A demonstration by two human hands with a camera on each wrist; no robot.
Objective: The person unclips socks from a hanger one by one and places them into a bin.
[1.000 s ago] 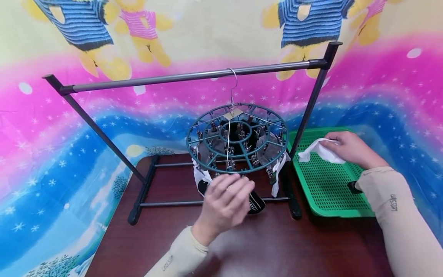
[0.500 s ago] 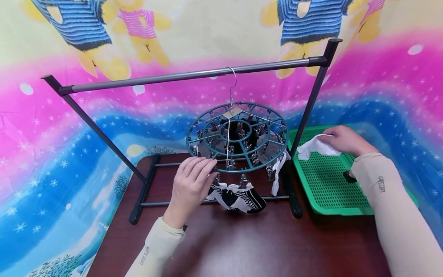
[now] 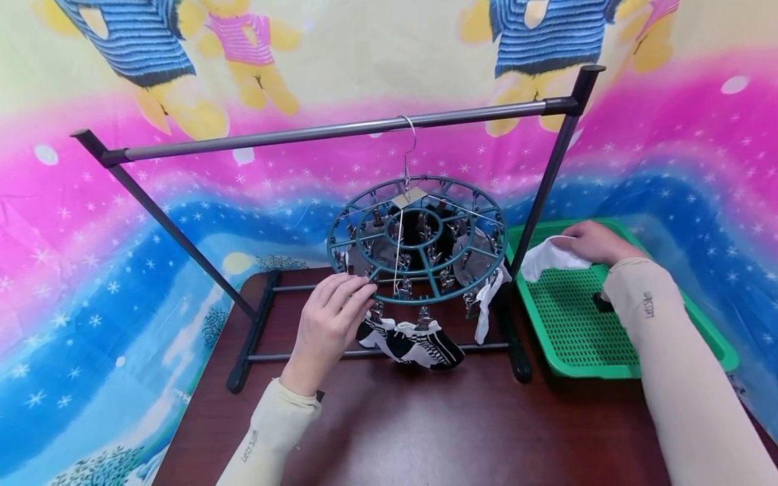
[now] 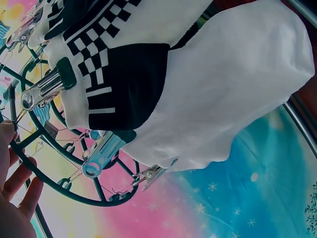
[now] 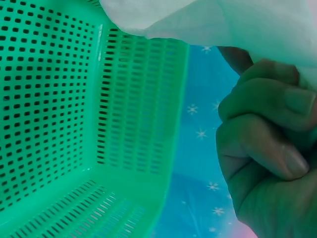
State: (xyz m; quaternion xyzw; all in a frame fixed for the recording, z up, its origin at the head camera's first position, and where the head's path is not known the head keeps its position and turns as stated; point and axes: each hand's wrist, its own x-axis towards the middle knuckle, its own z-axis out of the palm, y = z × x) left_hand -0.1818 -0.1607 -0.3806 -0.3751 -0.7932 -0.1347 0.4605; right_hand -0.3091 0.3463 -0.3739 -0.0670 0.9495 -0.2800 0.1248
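Observation:
My left hand pinches the near left rim of a round green clip hanger, with its thumb and fingers on the ring in the left wrist view. Black-and-white checked socks hang from metal clips close to that hand. Beside them in the left wrist view is a plain white sock, clipped at its cuff. Over the green basket, my right hand holds a limp white cloth piece, probably a sock. The right wrist view shows its fingers curled, with the cloth overlapping the basket wall.
The hanger hooks onto the top bar of a dark metal rack standing on a reddish-brown table. Grey and black items hang within the ring. The rack's right leg rises between hanger and basket. A printed cloth backdrop surrounds the table.
My left hand has moved left from in front of the hanger onto its rim, uncovering the checked socks. The right hand has shifted slightly left and up with the white cloth.

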